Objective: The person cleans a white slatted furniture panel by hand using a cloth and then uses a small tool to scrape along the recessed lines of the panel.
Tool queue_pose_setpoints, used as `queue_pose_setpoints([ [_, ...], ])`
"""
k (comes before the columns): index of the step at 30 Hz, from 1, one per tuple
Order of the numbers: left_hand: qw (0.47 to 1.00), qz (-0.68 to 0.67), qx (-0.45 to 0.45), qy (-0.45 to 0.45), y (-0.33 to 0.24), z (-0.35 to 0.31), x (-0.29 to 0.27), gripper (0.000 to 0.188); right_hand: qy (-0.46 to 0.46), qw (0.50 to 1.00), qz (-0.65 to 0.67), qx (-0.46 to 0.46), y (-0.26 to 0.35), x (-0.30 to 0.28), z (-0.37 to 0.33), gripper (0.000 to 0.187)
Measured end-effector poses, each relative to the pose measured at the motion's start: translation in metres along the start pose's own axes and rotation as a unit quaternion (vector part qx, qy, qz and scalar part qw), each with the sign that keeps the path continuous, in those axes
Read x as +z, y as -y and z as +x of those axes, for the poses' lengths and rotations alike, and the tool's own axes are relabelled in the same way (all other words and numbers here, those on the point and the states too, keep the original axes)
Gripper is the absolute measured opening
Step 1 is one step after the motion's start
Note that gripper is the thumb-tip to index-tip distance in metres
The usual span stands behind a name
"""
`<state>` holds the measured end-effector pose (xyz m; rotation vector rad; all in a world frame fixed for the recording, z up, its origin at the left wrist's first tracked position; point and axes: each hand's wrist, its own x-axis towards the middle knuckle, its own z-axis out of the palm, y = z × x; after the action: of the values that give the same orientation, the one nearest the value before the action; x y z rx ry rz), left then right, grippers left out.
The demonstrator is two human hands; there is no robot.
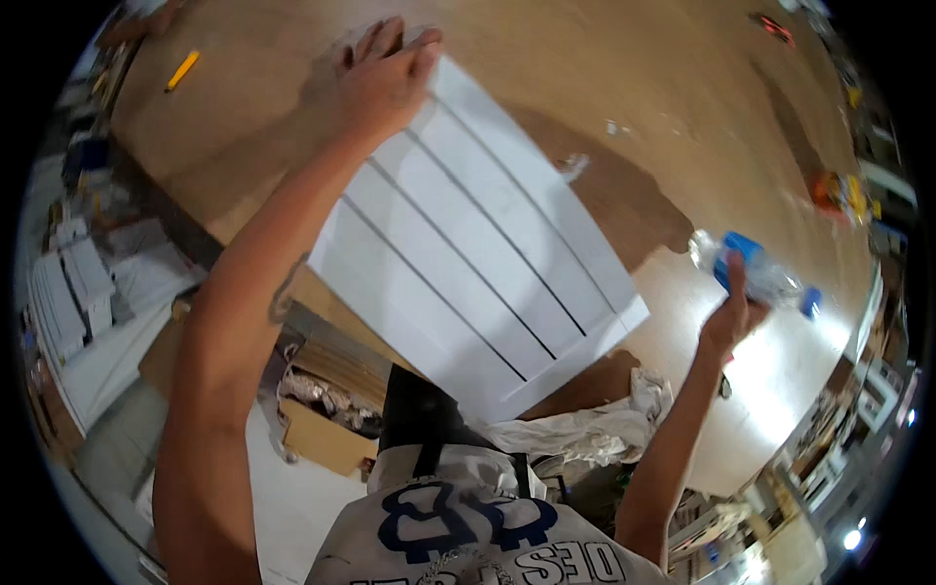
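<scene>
A white panel (478, 224) with several dark parallel grooves lies slantwise in front of me, its near end reaching over the table's front edge. My left hand (385, 83) is at the panel's far corner, its fingers bent over the edge there. Off to the right, a clear plastic bottle (775, 283) with a blue label and blue cap is tipped on its side. My right hand (731, 317) is closed around the bottle's near side, one finger across the label. Part of that grip is hidden, and a small red spot shows by the palm.
The brown work table (604, 58) carries a yellow utility knife (182, 71) at far left and a red tool (775, 29) at far right. A crumpled white cloth (595, 429) lies along the near edge. Below is an open cardboard box (327, 439). An orange-yellow object (843, 198) stands at right.
</scene>
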<state>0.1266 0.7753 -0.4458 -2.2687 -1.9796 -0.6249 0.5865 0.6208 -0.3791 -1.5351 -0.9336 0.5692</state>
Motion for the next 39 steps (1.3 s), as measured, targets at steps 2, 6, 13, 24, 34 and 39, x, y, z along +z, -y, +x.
queue_pose_setpoints([
  [2, 0.999, -0.025, -0.006, 0.034, 0.001, -0.002, 0.001, 0.04, -0.008, 0.998, -0.061, 0.0, -0.014, -0.003, 0.007, 0.064],
  [6, 0.995, 0.051, -0.036, 0.078, 0.027, -0.008, -0.008, 0.043, 0.011, 0.973, -0.231, -0.002, -0.027, 0.006, -0.013, 0.079],
  [13, 0.996, -0.012, -0.032, 0.086, -0.011, -0.002, -0.022, 0.047, 0.087, 0.977, -0.18, 0.077, -0.018, -0.062, -0.066, 0.089],
  [24, 0.994, -0.02, -0.054, 0.092, -0.014, -0.003, -0.027, 0.05, 0.183, 0.834, -0.511, 0.098, 0.054, -0.111, -0.204, 0.089],
  [34, 0.997, -0.014, -0.044, 0.062, -0.011, -0.01, -0.024, 0.046, 0.244, 0.815, -0.507, 0.142, 0.039, -0.106, -0.168, 0.077],
  [39, 0.996, -0.024, -0.048, 0.071, -0.02, -0.01, -0.016, 0.044, 0.314, 0.838, -0.441, -0.07, 0.098, -0.072, -0.108, 0.058],
])
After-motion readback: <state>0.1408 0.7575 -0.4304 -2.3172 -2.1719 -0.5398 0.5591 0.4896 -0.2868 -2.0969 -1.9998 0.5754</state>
